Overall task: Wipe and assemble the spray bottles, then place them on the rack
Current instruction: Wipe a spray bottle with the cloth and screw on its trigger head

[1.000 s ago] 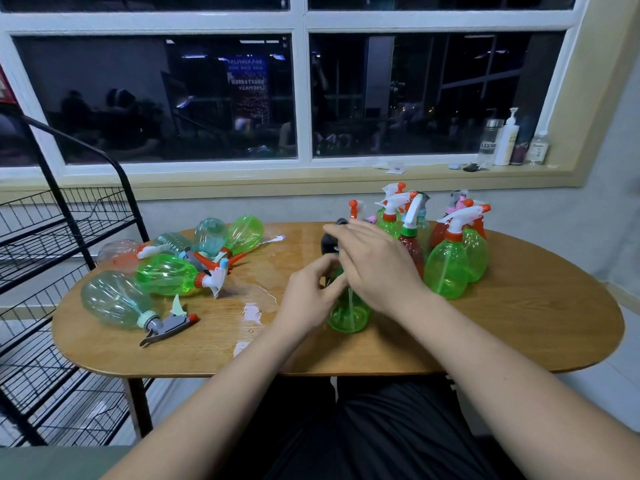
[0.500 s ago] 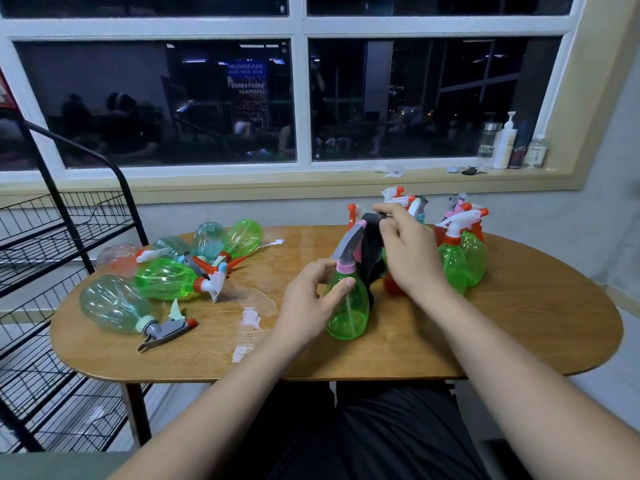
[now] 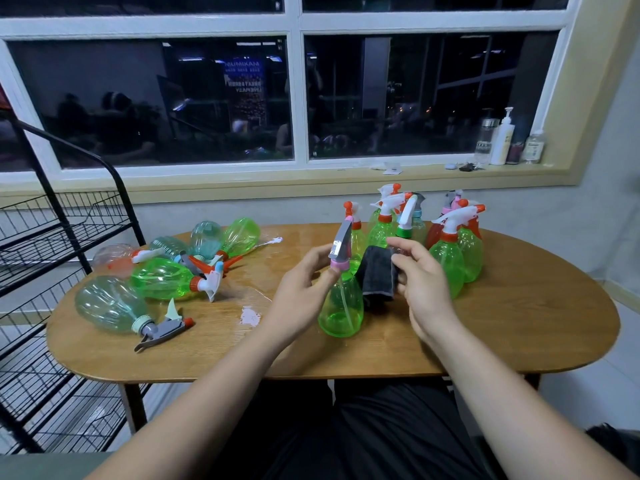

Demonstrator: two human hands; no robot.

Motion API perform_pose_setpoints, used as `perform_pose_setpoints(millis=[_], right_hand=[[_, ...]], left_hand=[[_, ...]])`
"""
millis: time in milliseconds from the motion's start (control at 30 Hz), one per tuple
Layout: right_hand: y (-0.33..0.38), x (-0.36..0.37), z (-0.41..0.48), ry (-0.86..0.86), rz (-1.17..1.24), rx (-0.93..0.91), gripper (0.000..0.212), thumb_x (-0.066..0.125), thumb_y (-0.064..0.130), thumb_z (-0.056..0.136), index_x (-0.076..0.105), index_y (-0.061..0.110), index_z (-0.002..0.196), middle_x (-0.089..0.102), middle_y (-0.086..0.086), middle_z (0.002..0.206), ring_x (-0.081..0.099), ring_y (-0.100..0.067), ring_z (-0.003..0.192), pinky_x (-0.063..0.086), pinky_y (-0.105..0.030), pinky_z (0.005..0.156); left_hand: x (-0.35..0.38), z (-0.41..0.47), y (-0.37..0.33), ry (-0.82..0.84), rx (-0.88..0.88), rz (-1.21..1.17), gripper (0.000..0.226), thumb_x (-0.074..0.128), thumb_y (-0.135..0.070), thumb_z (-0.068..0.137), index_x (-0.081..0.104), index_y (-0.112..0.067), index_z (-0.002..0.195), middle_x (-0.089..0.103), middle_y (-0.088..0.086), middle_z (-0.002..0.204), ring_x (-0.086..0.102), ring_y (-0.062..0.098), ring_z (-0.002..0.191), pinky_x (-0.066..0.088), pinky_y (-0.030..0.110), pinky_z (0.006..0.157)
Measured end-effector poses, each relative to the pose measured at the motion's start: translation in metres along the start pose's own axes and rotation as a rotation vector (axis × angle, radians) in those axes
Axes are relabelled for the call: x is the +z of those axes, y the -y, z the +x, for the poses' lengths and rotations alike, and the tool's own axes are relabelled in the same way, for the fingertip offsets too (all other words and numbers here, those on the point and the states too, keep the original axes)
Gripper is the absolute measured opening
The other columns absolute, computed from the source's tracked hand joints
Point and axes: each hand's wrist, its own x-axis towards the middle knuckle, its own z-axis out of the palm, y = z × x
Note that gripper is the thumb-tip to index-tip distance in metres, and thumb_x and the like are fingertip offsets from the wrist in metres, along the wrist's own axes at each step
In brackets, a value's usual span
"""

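- Sign (image 3: 246, 83) seen in the window (image 3: 156, 98): its top line reads "MAXIMUM", back to front as in a mirror.
- Lower lines on the same sign: also reversed and blurred; one perhaps begins "BREA", though I cannot be sure.
- Pump bottle (image 3: 504, 140) on the sill (image 3: 311, 183): dark print on its front, too small to read.
- Small bottle (image 3: 534, 147) and clear bottle (image 3: 485, 142) beside it: printed labels, unreadable.

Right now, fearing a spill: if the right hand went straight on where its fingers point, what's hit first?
Probably the green bottle held by the left hand, with the cloth in the right hand touching first.
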Motion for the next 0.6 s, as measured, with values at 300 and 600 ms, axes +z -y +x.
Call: perform_pose_setpoints(millis=[300,600], right_hand=[[0.007,0.018,-0.021,0.081,0.002,-0.114,0.035,0.049,-0.001,0.108,0.068,0.018,0.13,0.081,-0.001,0.099,0.076,-0.018,0.09,0.061,-0.031,0.077],[0.004,0.021,-0.03,0.106,-0.056,-0.166,0.035,0.05,0.005,0.11,0.067,0.026,0.132,0.081,0.006,0.096,0.075,-0.015,0.092,0.057,-0.031,0.086]], left_hand=[[-0.005,0.002,-0.006,-0.042,0.096,0.153,0.059,0.082,-0.038,0.093,0.055,-0.038,0.145,0.078,-0.014,0.098,0.072,0.002,0.1,0.05,0.029,0.087],[-0.006,0.008,-0.012,-0.067,0.182,0.311,0.088,0.087,-0.049,0.083,0.038,-0.054,0.155,0.069,-0.009,0.083,0.068,0.008,0.082,0.05,0.017,0.073]])
